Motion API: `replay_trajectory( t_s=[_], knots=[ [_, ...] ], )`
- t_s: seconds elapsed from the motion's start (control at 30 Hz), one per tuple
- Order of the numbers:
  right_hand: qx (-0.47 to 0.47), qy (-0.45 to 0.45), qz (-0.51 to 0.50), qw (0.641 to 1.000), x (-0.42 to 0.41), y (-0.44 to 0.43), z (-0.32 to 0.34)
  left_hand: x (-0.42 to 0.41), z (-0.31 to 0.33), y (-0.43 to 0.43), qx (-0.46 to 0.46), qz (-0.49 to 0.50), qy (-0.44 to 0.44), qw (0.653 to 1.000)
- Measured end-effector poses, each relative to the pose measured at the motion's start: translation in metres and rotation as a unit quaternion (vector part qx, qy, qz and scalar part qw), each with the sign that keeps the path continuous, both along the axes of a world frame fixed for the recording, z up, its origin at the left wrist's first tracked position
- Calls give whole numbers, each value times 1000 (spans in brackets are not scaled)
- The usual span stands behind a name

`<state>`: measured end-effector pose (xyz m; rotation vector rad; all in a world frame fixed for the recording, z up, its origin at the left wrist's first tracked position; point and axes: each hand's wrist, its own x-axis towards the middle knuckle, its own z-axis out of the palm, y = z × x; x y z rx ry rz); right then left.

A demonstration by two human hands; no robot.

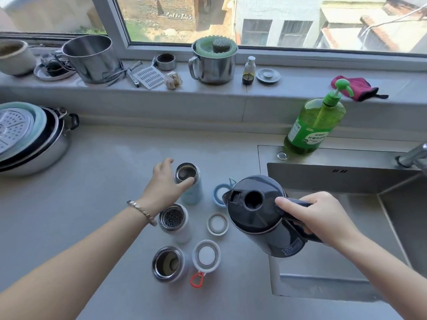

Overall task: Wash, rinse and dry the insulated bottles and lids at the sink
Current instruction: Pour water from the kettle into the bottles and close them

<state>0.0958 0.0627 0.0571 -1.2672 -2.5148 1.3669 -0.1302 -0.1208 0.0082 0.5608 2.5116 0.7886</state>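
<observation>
Pale-blue steel insulated bottle (190, 187), rigid and topple-prone: left hand (165, 181) loosely cups its neck; right hand (309, 215) clamps dark kettle (261, 215) handle

**Kettle Over the Sink Edge, Three Open Bottles on the Desk**

The right hand (316, 218) closes its grip on the handle of a dark kettle (261, 215), held tilted above the near-left corner of the sink (392, 204). The left hand (166, 181) touches the rim of the far bottle (189, 183). Nearer stand the middle bottle (174, 221) and the near bottle (167, 263), all uncapped. Three lids lie just right of them on the desk (92, 181): a blue lid (219, 192) (partly hidden by the kettle), a white lid (217, 224) and a red-looped lid (205, 256). A green soap bottle (315, 125) stands behind the sink.
</observation>
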Motion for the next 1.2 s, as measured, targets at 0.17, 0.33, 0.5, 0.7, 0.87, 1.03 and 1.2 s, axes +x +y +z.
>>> replay_trajectory(
  t_s=[0.17, 0.33, 0.5, 0.7, 0.87, 1.03, 1.2],
  knots=[
    [29, -15, 23, 999, 9, -7, 1, 80, 9, -76, 66, 64, 122, 988],
    [51, -58, 55, 996, 14, -16, 0, 125, -35, -128, -149, -32, -8, 988],
    [62, -79, 78, 992, 19, -21, 0, 125, -68, -129, -71, 1, 42, 997],
    [59, -83, 88, 991, 23, -21, 9, 126, -78, -130, 36, 77, 49, 995],
    [81, -82, 90, 989, 29, -20, 16, 141, -22, -128, 129, 97, 88, 983],
    [84, -81, 82, 990, 32, -13, 34, 131, 39, -99, 219, 35, 109, 969],
    [118, -101, 77, 985, 28, 0, 64, 102, 39, -43, 220, -29, 21, 975]
  ],
)
